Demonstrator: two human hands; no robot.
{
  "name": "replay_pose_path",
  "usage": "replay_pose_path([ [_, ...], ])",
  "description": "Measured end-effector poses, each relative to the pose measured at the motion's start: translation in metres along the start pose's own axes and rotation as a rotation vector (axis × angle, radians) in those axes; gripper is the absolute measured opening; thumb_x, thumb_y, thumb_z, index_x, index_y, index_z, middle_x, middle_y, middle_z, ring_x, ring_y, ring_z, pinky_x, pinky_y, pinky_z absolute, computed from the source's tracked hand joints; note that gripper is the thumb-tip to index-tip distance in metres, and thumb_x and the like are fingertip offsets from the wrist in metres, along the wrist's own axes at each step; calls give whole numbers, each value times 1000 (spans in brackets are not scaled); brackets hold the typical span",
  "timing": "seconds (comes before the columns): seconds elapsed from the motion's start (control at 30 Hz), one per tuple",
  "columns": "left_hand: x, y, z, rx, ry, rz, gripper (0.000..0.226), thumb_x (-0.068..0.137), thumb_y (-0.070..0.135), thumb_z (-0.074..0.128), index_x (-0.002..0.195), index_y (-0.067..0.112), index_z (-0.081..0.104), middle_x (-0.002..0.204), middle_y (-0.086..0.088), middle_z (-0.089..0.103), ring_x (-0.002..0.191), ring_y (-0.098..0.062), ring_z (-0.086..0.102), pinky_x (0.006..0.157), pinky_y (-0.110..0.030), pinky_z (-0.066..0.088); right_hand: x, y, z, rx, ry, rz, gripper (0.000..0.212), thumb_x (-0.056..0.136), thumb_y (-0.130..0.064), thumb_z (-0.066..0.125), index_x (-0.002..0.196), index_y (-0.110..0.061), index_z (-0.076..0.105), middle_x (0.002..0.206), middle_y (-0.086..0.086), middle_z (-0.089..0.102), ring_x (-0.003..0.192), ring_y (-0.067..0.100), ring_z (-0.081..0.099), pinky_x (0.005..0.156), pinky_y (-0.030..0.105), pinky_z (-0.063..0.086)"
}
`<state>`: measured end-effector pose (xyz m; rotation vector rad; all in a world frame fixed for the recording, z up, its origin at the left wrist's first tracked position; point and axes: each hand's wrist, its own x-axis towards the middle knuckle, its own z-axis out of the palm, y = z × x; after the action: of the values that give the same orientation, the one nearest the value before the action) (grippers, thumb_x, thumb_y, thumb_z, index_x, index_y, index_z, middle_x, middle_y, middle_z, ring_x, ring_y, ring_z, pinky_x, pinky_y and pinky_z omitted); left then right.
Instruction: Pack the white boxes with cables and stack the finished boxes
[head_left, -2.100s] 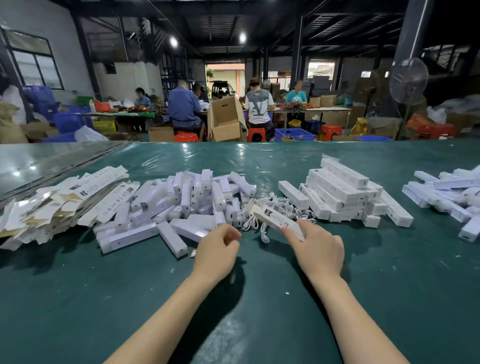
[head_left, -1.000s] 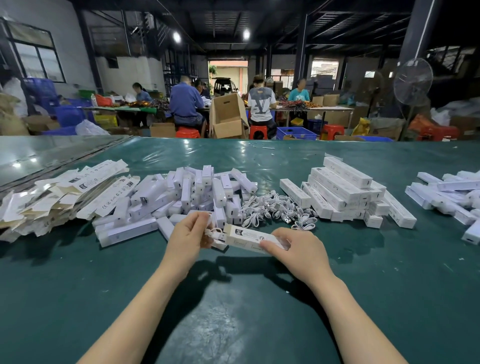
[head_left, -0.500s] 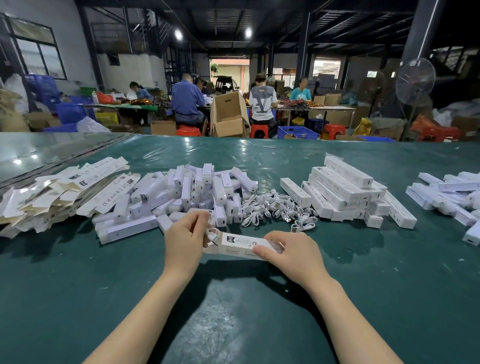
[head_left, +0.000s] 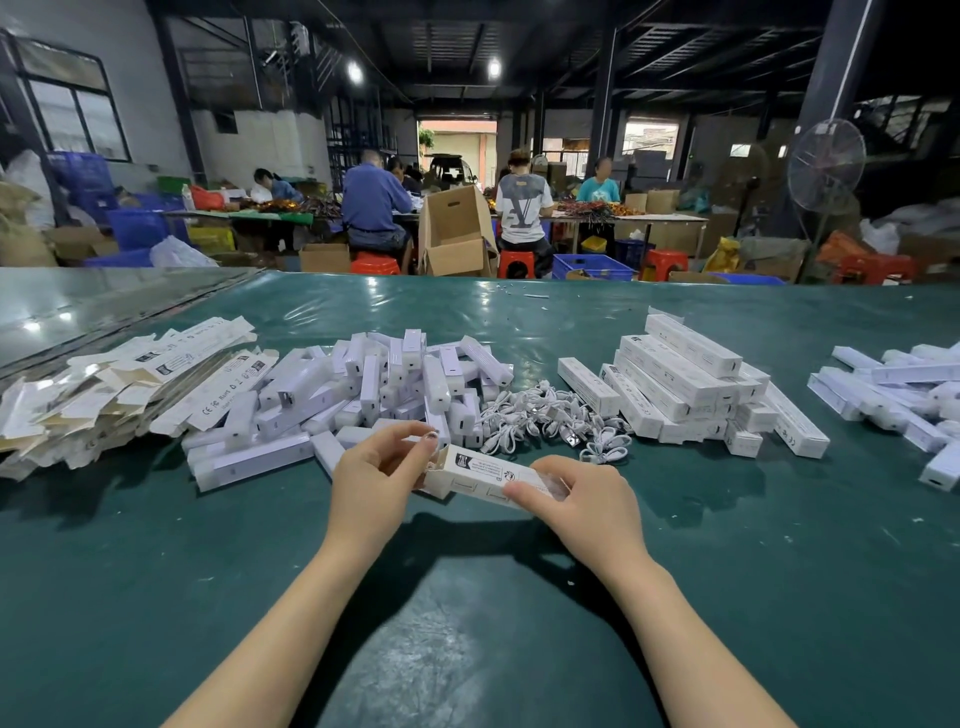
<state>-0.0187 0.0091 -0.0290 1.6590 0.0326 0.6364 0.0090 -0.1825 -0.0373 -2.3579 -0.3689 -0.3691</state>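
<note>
Box (head_left: 485, 475) gripped by both hands' fingers (head_left: 524, 491).

Your right hand (head_left: 587, 504) wraps over the right end of the white box (head_left: 480, 475), so that end is hidden. Your left hand (head_left: 371, 478) crowds the open left end, and you can't tell if a cable's inside. The print on the box is way too small to read. The loose box pile (head_left: 893, 395) gets chopped by the frame's right edge, and the flat cartons (head_left: 104, 395) by the left edge.
</note>
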Motion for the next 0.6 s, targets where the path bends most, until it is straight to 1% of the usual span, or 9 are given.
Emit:
replay_pose_path([
  [0.07, 1, 0, -2, -51, -21, -17, 22, 83, 5, 64, 76, 24, 69, 64, 10, 69, 63, -10, 58, 66, -27, 49, -1, 1, 1, 3, 39, 7, 30, 74, -58, 62, 85, -31, 68, 68, -11, 61, 74, 13, 57, 66, 27, 41],
  [0.13, 1, 1, -4, -91, -48, -24, 25, 85, 3, 61, 75, 25, 68, 64, 9, 69, 60, -6, 59, 59, -15, 47, 0, 3, 2, 41, 71, 19, 28, 73, -58, 64, 80, -31, 67, 65, -11, 61, 72, 13, 57, 65, 27, 41],
  [0.2, 1, 2, -5, -93, -76, -28, 21, 86, 4, 60, 79, 23, 64, 65, 8, 71, 54, 0, 58, 52, -8, 41, 0, 5, 2, 60, 88, 21, 26, 72, -57, 65, 78, -32, 67, 64, -11, 60, 70, 12, 56, 64, 26, 40],
  [0.27, 1, 2, -5, -80, -89, -31, 15, 86, 8, 61, 84, 23, 61, 67, 7, 72, 51, 2, 57, 50, -7, 39, 0, 6, 2, 62, 103, 14, 26, 71, -57, 66, 78, -32, 68, 63, -11, 60, 70, 12, 56, 63, 26, 40],
  [0.3, 2, 1, -5, -81, -91, -25, 15, 86, 8, 61, 84, 23, 62, 67, 8, 72, 53, 2, 58, 51, -6, 39, -1, 6, 3, 65, 111, 9, 26, 71, -57, 67, 78, -32, 68, 62, -11, 60, 69, 12, 56, 63, 26, 39],
  [0.4, 2, 1, -3, -49, -98, 2, 25, 86, 3, 60, 78, 25, 69, 69, 13, 71, 66, 1, 64, 62, -7, 45, -1, 7, 4, 71, 123, -2, 26, 69, -57, 68, 75, -32, 68, 60, -10, 59, 65, 12, 54, 60, 26, 37],
  [0.47, 2, 0, -2, 10, -107, 12, 27, 86, 5, 61, 75, 29, 70, 71, 14, 71, 65, 8, 59, 63, -4, 42, 0, 7, 4, 78, 132, -1, 25, 69, -56, 69, 74, -32, 68, 57, -11, 57, 63, 11, 52, 58, 26, 36],
  [0.53, 3, -1, -2, 65, -111, 9, 28, 86, 7, 61, 73, 31, 69, 76, 7, 66, 60, 11, 51, 59, -3, 38, 0, 7, 5, 85, 141, 1, 24, 68, -55, 70, 74, -32, 69, 57, -12, 57, 62, 10, 52, 58, 26, 37],
  [0.6, 4, -3, -1, 107, -114, 6, 31, 87, 8, 61, 72, 34, 68, 80, 1, 59, 62, 7, 50, 60, -3, 36, 0, 7, 6, 74, 147, 1, 26, 68, -55, 70, 74, -30, 69, 60, -8, 61, 64, 13, 54, 60, 27, 38],
])
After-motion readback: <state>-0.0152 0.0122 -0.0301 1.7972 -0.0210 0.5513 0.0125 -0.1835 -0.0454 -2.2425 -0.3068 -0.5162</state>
